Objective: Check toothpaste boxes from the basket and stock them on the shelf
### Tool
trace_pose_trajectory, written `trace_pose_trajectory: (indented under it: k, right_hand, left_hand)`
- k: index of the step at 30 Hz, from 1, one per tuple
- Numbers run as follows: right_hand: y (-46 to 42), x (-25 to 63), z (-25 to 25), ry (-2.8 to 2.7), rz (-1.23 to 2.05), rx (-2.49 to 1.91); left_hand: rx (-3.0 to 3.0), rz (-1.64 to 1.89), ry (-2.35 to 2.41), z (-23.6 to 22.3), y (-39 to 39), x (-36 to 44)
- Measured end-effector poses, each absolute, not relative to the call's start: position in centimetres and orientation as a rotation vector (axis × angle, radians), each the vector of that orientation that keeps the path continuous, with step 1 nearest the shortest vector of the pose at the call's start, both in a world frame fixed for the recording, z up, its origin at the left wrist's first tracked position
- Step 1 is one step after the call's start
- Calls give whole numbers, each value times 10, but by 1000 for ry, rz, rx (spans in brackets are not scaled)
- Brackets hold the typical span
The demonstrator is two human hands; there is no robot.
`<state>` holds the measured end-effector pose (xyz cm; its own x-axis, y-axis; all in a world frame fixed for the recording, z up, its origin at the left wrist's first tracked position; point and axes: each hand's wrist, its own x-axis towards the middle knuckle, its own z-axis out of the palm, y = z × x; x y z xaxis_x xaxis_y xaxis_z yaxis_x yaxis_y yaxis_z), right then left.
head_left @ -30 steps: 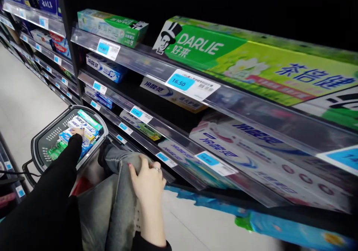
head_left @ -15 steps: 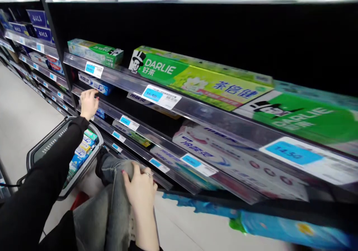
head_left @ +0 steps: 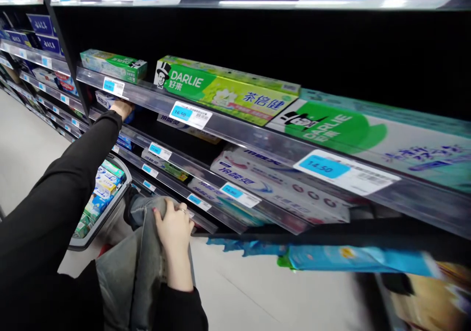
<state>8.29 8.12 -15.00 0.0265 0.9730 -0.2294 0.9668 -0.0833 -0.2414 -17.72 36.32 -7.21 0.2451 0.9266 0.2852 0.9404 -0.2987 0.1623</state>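
Left hand point(head_left: 123, 108) is at the white-and-blue box point(head_left: 103, 99); finger closure cannot be determined. Right hand point(head_left: 173, 227) rests loosely open over the knee point(head_left: 143, 214); presumably for balance.

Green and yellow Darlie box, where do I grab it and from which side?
Likely the left end of the green and yellow box, from the front and above: thumb on front face, fingers over the top. It lies lengthwise along the shelf, with room above and a gap at its left, while the next box crowds its right end.
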Motion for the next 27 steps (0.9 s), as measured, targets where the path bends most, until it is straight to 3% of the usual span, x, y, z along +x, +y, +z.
trace_pose_trajectory:
  k: [7, 13, 16, 18, 22, 27]
  right_hand:
    - [80, 84, -148, -2079, 547, -2209]
    - [78, 82, -148, -1925, 713, -2112]
    - [76, 83, -149, -1842, 790, -2026]
    - [76, 84, -149, -1801, 834, -1936]
    - [75, 87, -144, -1709, 995, -1620]
    - [61, 93, -113, -1258, 1331, -930]
  left_hand:
    - [-2527, -357, -1750, -55, 317, -212]
    - [-2480, -701, -1638, -63, 231, -241]
    - [-2255, -1096, -1601, -69, 175, -233]
    - [-1969, -1632, -1524, -67, 138, -223]
    - [-1603, -2258, -1527, -53, 76, -202]
    - [-1335, -3196, -1378, -45, 43, -167]
